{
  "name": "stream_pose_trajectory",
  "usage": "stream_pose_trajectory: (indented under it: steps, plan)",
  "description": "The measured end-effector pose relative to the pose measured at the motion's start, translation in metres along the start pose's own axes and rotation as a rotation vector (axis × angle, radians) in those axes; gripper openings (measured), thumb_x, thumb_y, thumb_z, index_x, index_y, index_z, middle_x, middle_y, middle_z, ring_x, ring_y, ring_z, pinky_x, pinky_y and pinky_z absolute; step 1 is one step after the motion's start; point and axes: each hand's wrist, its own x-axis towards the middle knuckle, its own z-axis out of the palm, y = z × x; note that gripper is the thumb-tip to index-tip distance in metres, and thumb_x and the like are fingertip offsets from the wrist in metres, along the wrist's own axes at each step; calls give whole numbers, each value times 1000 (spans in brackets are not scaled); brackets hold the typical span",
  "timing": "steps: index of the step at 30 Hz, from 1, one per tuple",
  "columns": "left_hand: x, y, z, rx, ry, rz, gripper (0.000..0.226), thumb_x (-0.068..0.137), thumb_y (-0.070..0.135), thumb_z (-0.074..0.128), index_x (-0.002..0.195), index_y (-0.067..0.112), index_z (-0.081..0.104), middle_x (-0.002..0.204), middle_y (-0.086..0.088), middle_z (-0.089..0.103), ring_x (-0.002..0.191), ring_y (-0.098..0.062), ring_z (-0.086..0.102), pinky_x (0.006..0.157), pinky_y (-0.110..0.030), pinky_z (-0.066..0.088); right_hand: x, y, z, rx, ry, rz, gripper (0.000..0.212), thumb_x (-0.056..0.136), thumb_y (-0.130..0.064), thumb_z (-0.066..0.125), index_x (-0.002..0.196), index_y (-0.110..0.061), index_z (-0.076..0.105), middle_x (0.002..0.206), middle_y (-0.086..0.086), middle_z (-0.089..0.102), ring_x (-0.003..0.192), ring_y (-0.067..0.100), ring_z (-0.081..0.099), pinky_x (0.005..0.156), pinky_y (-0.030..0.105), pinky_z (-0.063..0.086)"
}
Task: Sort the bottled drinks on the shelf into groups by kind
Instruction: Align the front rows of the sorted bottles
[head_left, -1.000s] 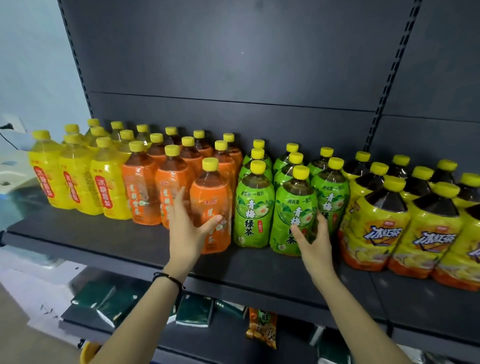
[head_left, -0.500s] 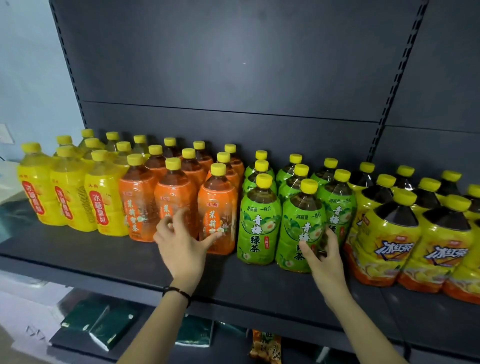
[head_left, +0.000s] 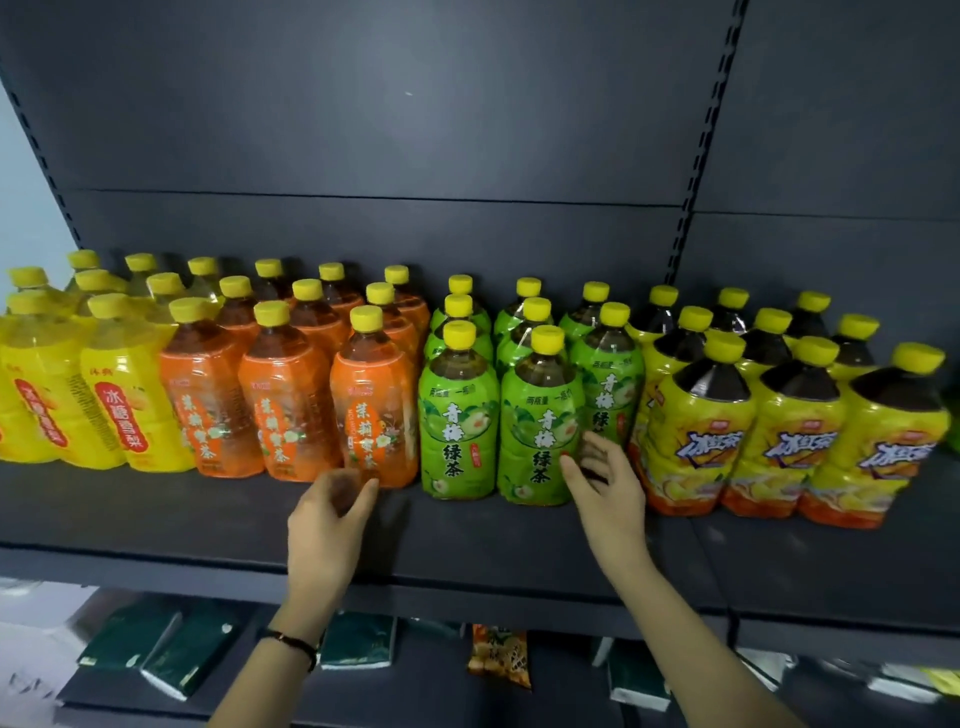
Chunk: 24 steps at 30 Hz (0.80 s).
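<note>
My left hand (head_left: 324, 525) hangs loosely curled with nothing in it, thumb tip just short of the foot of the front orange bottle (head_left: 375, 402); half a second ago those fingers were spread against that bottle, and now they are drawn back off it. My right hand (head_left: 605, 491) is open and empty, fingertips (head_left: 567, 465) brushing the lower right side of the front green bottle (head_left: 540, 421), lower on it than before. Left of my left hand stand the other orange bottles (head_left: 283, 395), and beyond them the pale yellow bottles (head_left: 122, 395). Between my hands is a second green bottle (head_left: 457, 415). Right of my right hand stand the dark iced tea bottles (head_left: 696, 431). Each kind forms its own block, all capped in yellow. They stand on a dark grey shelf (head_left: 208, 519) with a matching back panel (head_left: 415, 130). Below my wrists, a lower shelf holds dark green packets (head_left: 171, 654) and an orange snack bag (head_left: 498, 657). A black band (head_left: 291, 642) circles my left wrist.
</note>
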Motion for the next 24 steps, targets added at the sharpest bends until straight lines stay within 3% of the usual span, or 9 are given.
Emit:
stream_pose_trajectory:
  steps: [4, 6, 8, 10, 16, 21, 24]
  plan:
    - [-43, 28, 20, 56, -138, 111, 2, 90, 20, 62, 90, 19, 65, 89, 4, 67, 82, -10, 61, 65, -21, 39, -7, 5, -52, -78, -32, -71, 20, 90, -17, 64, 106, -29, 61, 90, -8, 67, 85, -1, 62, 71, 12, 48]
    - [-65, 48, 41, 67, -228, 154, 5, 91, 21, 62, 87, 23, 64, 87, 9, 67, 84, -4, 63, 64, -15, 41, -11, 5, -91, -99, -5, -70, 21, 89, -18, 66, 104, -30, 61, 86, -9, 67, 82, -3, 62, 71, 12, 49]
    - [-86, 72, 68, 58, -308, 172, 3, 90, 28, 63, 91, 25, 65, 91, 12, 68, 89, -5, 64, 69, -17, 46, -11, 7, -138, -127, 7, -46, 24, 86, -19, 70, 102, -34, 60, 89, -12, 67, 84, -4, 62, 77, 18, 51]
    - [-108, 100, 99, 46, -359, 199, 14, 88, 33, 64, 100, 26, 64, 100, 10, 67, 96, -7, 64, 78, -26, 50, -11, 11, -188, -194, -12, -29, 30, 84, -23, 72, 107, -36, 58, 98, -17, 66, 92, -3, 60, 84, 24, 51]
    - [-187, 187, 187, 17, -416, 352, 39, 87, 42, 63, 122, 27, 57, 119, 9, 59, 111, -12, 56, 87, -29, 46, -24, 26, -337, -344, -73, 40, 51, 84, -34, 70, 130, -34, 51, 115, -14, 59, 108, 4, 53, 80, 10, 39]
    - [-248, 247, 254, -2, -510, 450, 59, 77, 67, 50, 124, 31, 54, 119, 14, 56, 110, -8, 54, 87, -28, 47, -20, 31, -433, -377, -4, 40, 48, 84, -31, 70, 129, -30, 53, 113, -11, 62, 106, 7, 56, 82, 14, 40]
    - [-269, 280, 294, -22, -552, 483, 51, 81, 60, 55, 123, 32, 54, 117, 17, 54, 111, -7, 53, 89, -28, 45, -4, 35, -473, -367, 40, 41, 44, 83, -31, 71, 125, -30, 56, 109, -11, 63, 104, 8, 57, 81, 13, 40]
